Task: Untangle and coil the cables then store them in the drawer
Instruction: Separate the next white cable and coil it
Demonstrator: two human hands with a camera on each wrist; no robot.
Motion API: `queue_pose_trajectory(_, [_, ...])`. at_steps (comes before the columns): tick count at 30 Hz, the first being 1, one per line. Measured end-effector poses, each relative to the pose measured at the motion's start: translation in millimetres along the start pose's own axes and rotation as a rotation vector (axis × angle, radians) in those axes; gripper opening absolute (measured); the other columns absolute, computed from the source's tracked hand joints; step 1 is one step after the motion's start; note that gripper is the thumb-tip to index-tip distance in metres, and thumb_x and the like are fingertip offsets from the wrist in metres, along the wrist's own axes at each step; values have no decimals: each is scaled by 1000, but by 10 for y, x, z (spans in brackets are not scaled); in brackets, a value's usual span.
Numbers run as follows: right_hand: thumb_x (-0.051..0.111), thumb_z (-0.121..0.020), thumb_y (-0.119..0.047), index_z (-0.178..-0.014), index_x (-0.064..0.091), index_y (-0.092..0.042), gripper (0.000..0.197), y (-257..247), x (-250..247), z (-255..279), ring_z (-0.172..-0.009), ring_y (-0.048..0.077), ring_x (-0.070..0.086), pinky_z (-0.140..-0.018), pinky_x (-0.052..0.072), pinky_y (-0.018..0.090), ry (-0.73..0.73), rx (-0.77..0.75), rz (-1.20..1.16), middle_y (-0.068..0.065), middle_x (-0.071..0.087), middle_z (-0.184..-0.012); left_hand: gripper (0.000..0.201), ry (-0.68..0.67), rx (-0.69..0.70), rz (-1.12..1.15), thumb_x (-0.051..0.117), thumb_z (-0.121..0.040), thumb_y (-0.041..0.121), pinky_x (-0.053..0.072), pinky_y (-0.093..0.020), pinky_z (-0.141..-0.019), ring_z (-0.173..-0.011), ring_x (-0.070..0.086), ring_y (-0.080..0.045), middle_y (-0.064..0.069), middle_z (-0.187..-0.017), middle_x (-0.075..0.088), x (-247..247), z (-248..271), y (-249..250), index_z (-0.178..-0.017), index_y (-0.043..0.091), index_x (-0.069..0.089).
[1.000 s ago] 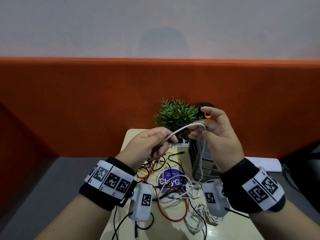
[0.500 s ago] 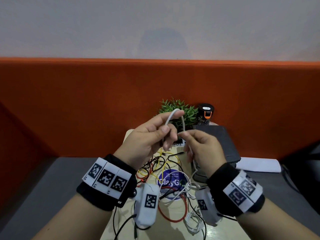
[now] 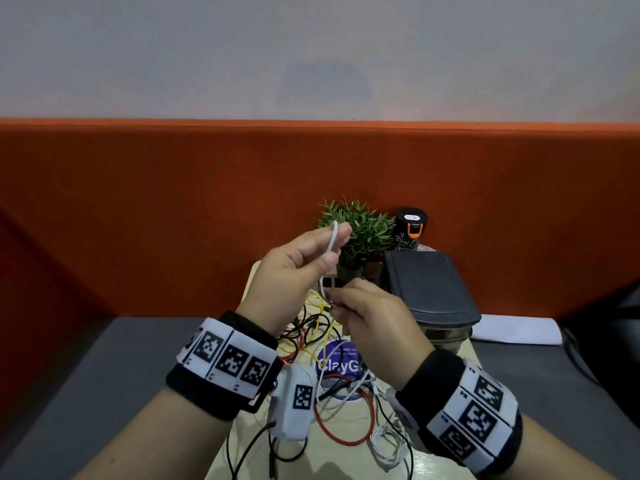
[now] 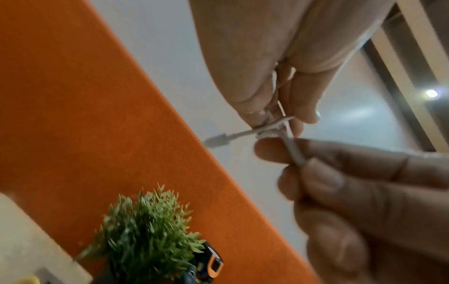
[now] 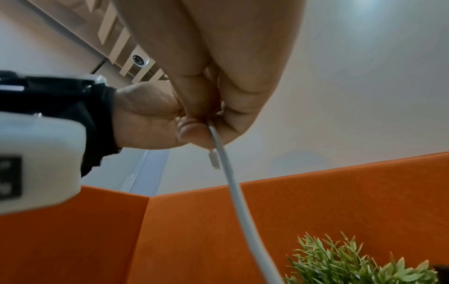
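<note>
A white cable [image 3: 333, 237] is folded into a small loop that sticks up out of my left hand [image 3: 311, 251], raised in front of the plant. In the left wrist view my left fingertips [image 4: 257, 115] pinch the folded strands, and a white connector [image 4: 216, 141] pokes out sideways. Just below, my right hand [image 3: 360, 306] pinches the same cable [image 4: 295, 151] between thumb and fingers. The right wrist view shows the cable [image 5: 239, 196] running down from that pinch. A tangle of yellow, black, red and white cables [image 3: 332, 393] lies on the table under both hands.
A potted green plant [image 3: 363, 230] and a black canister with an orange clip [image 3: 410, 228] stand at the table's back. A dark grey lidded container [image 3: 429, 289] sits at the right, with white paper [image 3: 519, 330] beyond it. An orange partition [image 3: 138, 202] closes off the back.
My right hand has dropped from beside the canister to just below the left hand. The left hand has lifted, and the white cable now stands as a loop above its fingers.
</note>
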State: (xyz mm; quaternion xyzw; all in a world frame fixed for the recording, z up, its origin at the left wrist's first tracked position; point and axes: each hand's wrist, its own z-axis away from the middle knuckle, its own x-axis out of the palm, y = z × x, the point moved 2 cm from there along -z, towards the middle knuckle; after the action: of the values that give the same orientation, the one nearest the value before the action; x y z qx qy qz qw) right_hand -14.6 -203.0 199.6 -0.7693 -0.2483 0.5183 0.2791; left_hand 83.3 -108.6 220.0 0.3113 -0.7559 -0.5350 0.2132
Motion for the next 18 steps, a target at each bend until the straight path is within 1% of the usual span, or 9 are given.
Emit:
queue_pose_trajectory(2, [52,-94,-5,-108,68,-8,21,15,-32,7,-69,-1,47,-66,38,16,65,-8,-49,-7,51,-84,39,-30,50,-184,55,-90,-3,43,-20,-99,-121,53,-2,8,-124,61,-7,16,-19,-117,24,63])
queue_pose_trajectory(5, [56,-94,-11,-102,70,-18,18,54,-85,21,-72,-8,51,-66,36,7,158,-26,-67,-20,49,-76,33,-64,70,-333,54,-92,6,44,-16,-93,-112,56,1,12,-115,61,-19,39,-47,-112,31,64])
queue_pose_trajectory(7, [58,-93,-16,-95,67,-24,12,56,-134,23,-78,-5,53,-66,38,7,196,-17,-90,-16,55,-78,28,-99,57,-397,51,-93,17,44,-17,-92,-107,57,0,13,-107,64,-29,49,-64,-110,34,65])
queue_pose_trajectory(9, [59,-92,-20,-90,57,-30,11,64,-192,13,-76,2,57,-63,43,12,231,12,-172,-8,60,-77,26,-158,7,-418,50,-94,20,46,-19,-86,-95,60,-1,15,-92,66,-18,67,-93,-103,40,65])
queue_pose_trajectory(11, [58,-93,-18,-92,50,-31,15,62,-239,-6,-73,7,59,-66,48,22,220,-3,-274,-7,61,-77,28,-192,-40,-352,49,-96,14,46,-22,-78,-78,60,-5,13,-74,64,17,106,-124,-100,36,65])
queue_pose_trajectory(13, [57,-91,-20,-94,48,-34,17,50,-287,-22,-74,12,58,-70,50,31,180,-52,-343,-6,58,-79,28,-172,-82,-241,46,-97,11,45,-23,-73,-70,55,-7,8,-70,59,44,149,-134,-104,29,66])
queue_pose_trajectory(14, [57,-88,-21,-95,48,-34,18,48,-317,-32,-74,14,57,-70,50,34,167,-73,-345,-5,57,-80,25,-169,-100,-202,45,-97,12,44,-21,-72,-68,53,-7,6,-69,57,46,165,-130,-102,23,67])
queue_pose_trajectory(16, [63,-86,-17,-93,50,-34,23,65,-380,-62,-74,19,55,-69,51,36,180,-99,-317,-4,55,-79,30,-198,-118,-188,42,-96,24,40,-17,-70,-66,49,-7,7,-65,53,54,190,-116,-86,8,66])
queue_pose_trajectory(18, [71,-82,-14,-87,55,-32,25,102,-432,-102,-72,24,56,-65,52,39,237,-96,-311,0,56,-78,33,-233,-121,-172,40,-93,30,38,-17,-65,-65,46,-7,5,-65,49,86,196,-76,-79,8,61])
